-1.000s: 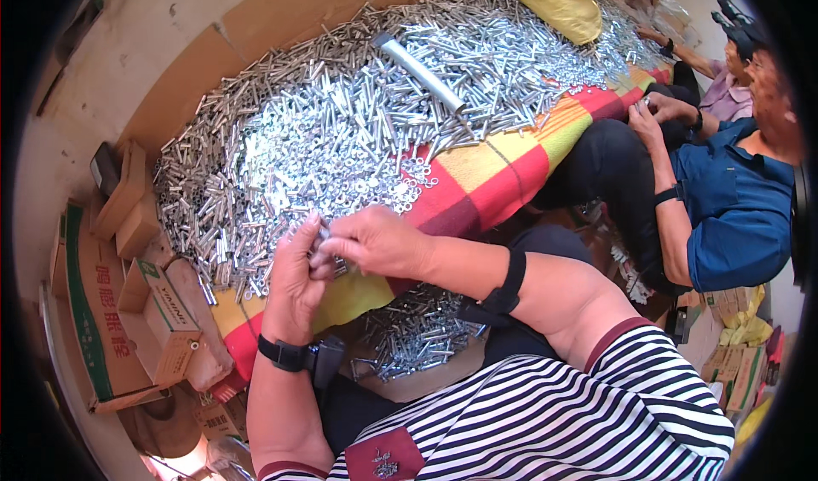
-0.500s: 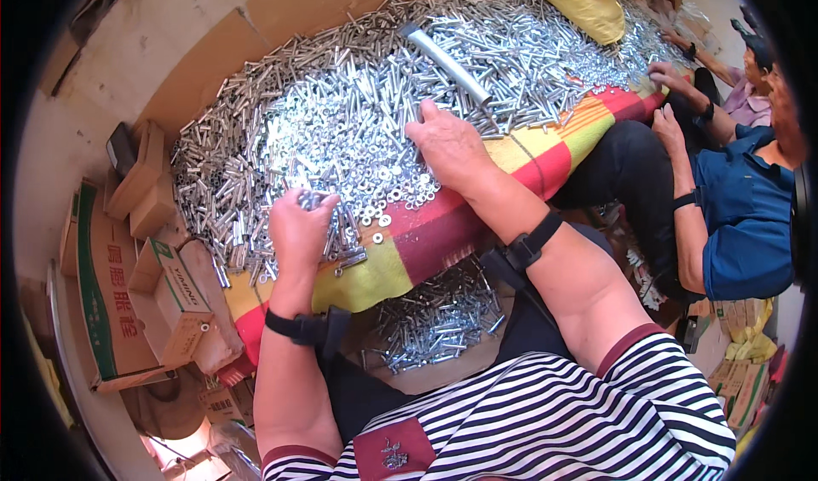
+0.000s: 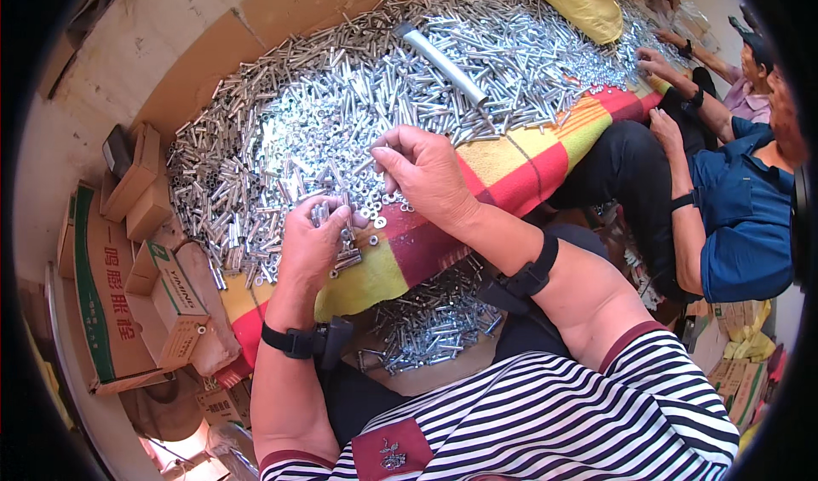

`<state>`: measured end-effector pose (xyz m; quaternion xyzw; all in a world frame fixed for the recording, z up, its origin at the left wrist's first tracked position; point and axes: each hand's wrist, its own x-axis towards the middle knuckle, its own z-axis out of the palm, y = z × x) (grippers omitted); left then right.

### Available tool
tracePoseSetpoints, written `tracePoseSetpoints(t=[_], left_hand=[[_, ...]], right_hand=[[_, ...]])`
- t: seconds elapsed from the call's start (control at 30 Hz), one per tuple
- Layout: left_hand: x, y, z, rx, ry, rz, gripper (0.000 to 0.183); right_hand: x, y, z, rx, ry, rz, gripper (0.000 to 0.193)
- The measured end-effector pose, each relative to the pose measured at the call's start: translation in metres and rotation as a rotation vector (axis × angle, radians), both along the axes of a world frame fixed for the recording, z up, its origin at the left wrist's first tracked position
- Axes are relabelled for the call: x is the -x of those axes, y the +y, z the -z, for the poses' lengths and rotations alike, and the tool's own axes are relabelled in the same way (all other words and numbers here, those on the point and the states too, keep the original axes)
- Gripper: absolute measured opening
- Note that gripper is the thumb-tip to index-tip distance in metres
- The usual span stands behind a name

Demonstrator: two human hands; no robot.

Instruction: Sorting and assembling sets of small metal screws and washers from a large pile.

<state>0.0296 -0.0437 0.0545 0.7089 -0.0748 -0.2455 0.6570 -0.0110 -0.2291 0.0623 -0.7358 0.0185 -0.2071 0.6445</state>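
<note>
My left hand (image 3: pixel 311 241) is curled near the front edge of a big heap of silvery metal sleeves and bolts (image 3: pixel 358 72). Shiny metal fasteners (image 3: pixel 320 215) show between its thumb and fingers. Just to the right and a little farther off, my right hand (image 3: pixel 419 172) hovers over the heap's near edge, thumb and fingertips drawn together. Whatever they pinch is too small to make out. Loose washers (image 3: pixel 380 222) lie between the hands on a checked red, yellow and maroon cloth (image 3: pixel 426 247).
A long metal channel (image 3: pixel 443 65) lies on the heap. Below the cloth, a carton holds finished-looking bolts (image 3: pixel 439 323). Cardboard boxes (image 3: pixel 111 285) stand at left. A yellow sack (image 3: pixel 584 4) sits at the far right, where two people, one in a blue shirt (image 3: pixel 741 217), work alongside.
My right hand has drawn back from the heap toward me and leftward, nearer my left hand. My left hand has shifted slightly toward me. The neighbour's far hand has moved a little left.
</note>
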Motion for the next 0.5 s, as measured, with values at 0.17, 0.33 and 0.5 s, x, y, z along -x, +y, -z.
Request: tracePoseSetpoints(t=[0.17, 0.33, 0.5], left_hand=[[0.002, 0.005, 0.0, 0.087, 0.013, 0.048, 0.013], [-0.003, 0.01, 0.009, 0.317, 0.232, -0.015, 0.014], [-0.003, 0.008, 0.01, 0.372, 0.318, -0.009, 0.014]], right_hand=[[0.005, 0.007, 0.0, -0.186, 0.12, -0.122, 0.012], [0.006, 0.009, 0.002, -0.141, 0.123, -0.119, 0.014], [0.008, 0.017, 0.005, -0.245, 0.092, -0.062, 0.015]])
